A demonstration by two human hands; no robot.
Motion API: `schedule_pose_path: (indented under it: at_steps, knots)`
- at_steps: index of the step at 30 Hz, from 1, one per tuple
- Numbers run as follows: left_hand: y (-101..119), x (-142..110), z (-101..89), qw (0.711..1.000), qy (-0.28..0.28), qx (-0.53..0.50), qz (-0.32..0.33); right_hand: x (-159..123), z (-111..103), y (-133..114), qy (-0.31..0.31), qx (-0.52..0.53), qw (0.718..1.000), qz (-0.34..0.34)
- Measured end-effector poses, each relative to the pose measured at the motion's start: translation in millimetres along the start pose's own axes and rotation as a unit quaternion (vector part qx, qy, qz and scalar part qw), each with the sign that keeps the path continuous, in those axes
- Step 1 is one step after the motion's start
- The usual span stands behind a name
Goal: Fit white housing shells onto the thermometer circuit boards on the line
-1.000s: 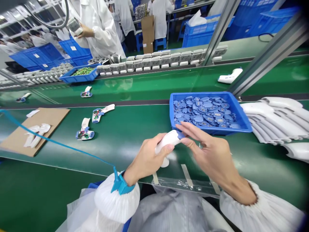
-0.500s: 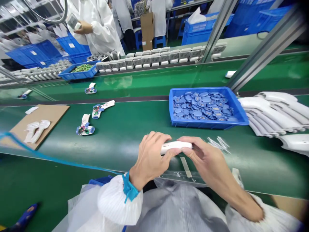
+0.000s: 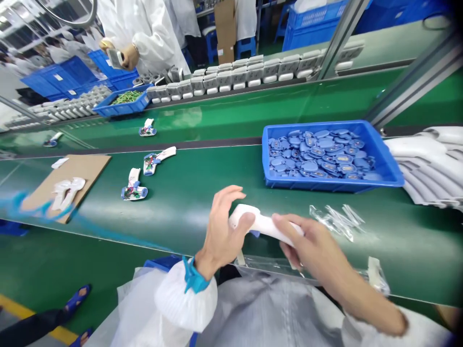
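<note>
A white plastic handheld housing (image 3: 265,225) is held between both hands above the near edge of the green belt. My left hand (image 3: 224,230) pinches its rounded end with thumb and curled fingers. My right hand (image 3: 311,248) wraps round the handle end from below. A blue tray (image 3: 392,171) full of small blue parts stands just beyond the hands. Clear plastic slips (image 3: 334,219) lie on the belt to the right of the housing.
White housing shells (image 3: 430,164) are stacked at the right. Half-built units (image 3: 133,189) lie on the belt at left, beside a cardboard sheet (image 3: 88,168) with white shells. A person in a white coat (image 3: 144,29) works across the far belt, behind a row of white boxes (image 3: 253,74).
The housing came down from near the tray toward the belt's near edge and turned. My right hand moved from its tip to grip its handle; the view shifted left.
</note>
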State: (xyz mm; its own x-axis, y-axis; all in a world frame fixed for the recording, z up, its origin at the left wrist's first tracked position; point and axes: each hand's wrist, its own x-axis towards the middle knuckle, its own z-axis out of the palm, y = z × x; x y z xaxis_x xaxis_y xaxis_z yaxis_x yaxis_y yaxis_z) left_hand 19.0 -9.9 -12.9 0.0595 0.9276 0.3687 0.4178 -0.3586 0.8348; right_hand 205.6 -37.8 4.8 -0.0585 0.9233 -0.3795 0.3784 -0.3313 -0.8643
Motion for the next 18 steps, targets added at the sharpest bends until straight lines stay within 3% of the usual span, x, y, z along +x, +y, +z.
schedule_pose_path:
  at_steps: [2,3,5,7,9,10,13,15,18]
  knots:
    - [-4.9,-9.4,0.3,0.997,0.06,-0.046,-0.035,6.5,-1.9,-0.1,-0.088,0.073,0.988,0.106]
    - [-8.7,-12.0,4.0,0.99,0.104,-0.066,-0.074,9.4,-0.9,-0.2,-0.122,0.074,0.982,0.12]
    - [-18.0,-11.2,14.3,0.968,0.194,-0.078,-0.141,13.5,5.3,-0.1,-0.135,0.005,0.99,0.049]
    - [-27.1,-3.5,22.8,0.955,0.247,-0.041,-0.162,14.8,15.4,0.9,-0.095,-0.118,0.983,-0.108]
    - [-33.3,8.2,26.2,0.957,0.239,0.02,-0.162,14.6,26.3,2.9,-0.041,-0.246,0.935,-0.252]
    - [-35.1,14.4,26.4,0.959,0.225,0.045,-0.163,14.5,31.1,3.9,-0.022,-0.301,0.909,-0.287]
    - [-36.5,29.5,24.3,0.966,0.189,0.065,-0.162,15.8,39.4,3.8,0.025,-0.408,0.859,-0.307]
    - [-36.4,32.9,20.9,0.972,0.17,0.046,-0.154,17.4,37.5,0.4,0.035,-0.41,0.858,-0.306]
    - [-37.7,27.6,7.2,0.988,0.102,0.037,-0.111,17.7,21.9,-2.7,0.005,-0.302,0.913,-0.276]
